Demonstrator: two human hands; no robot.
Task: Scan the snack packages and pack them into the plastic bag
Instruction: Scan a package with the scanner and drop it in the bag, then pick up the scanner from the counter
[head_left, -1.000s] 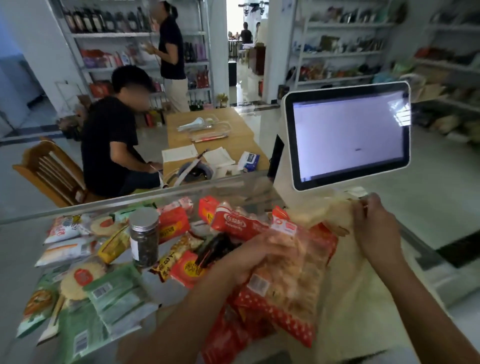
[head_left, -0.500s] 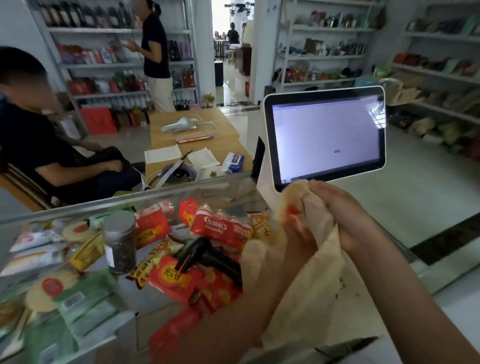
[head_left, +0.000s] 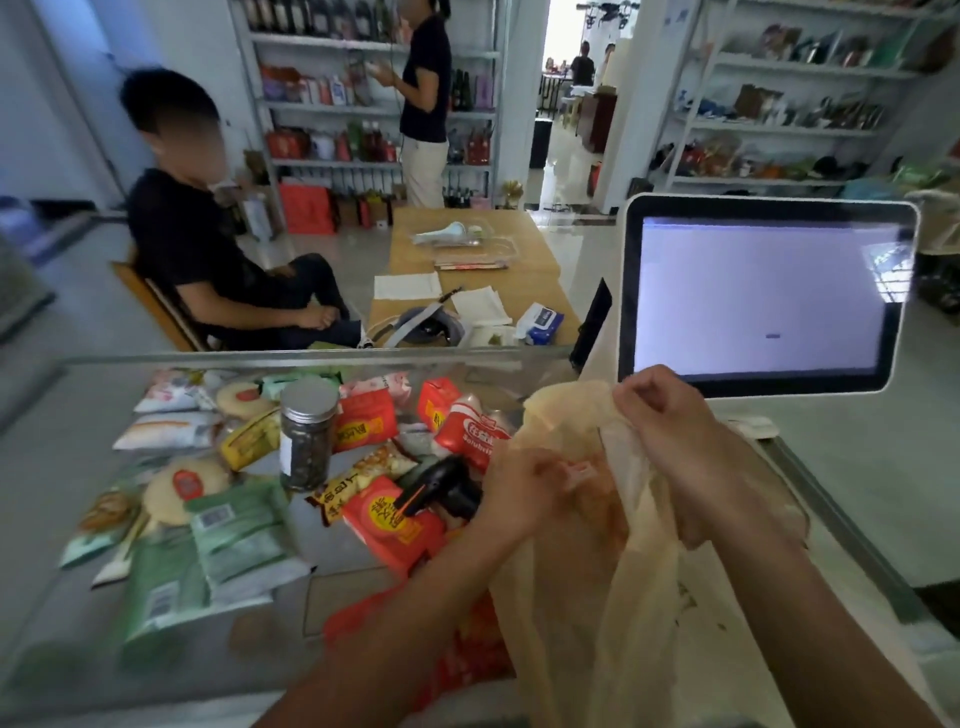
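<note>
I hold a translucent beige plastic bag (head_left: 628, 582) upright over the glass counter (head_left: 62, 415). My right hand (head_left: 670, 421) grips its far rim just below the screen. At the bag's left rim, the fingers of my left hand (head_left: 524, 488) curl on the plastic. A red-patterned snack package (head_left: 592, 504) shows through the bag's wall. Left of the bag, a black handheld scanner (head_left: 441, 486) lies on a red snack pack (head_left: 387, 527). Several more snack packs cover the counter, among them a green pack (head_left: 234, 530) and a red-and-white pack (head_left: 470, 428).
A checkout screen (head_left: 769, 291) stands at the back right. A jar with a metal lid (head_left: 306, 431) stands upright among the packs. Red packs (head_left: 467, 649) lie under my left forearm. Beyond the counter are a wooden table (head_left: 467, 244), a seated person and store shelves.
One second ago my left hand held the red-patterned package outside the bag. It then pushed it inside, and now that hand is back at the bag's rim. My right hand keeps hold of the bag.
</note>
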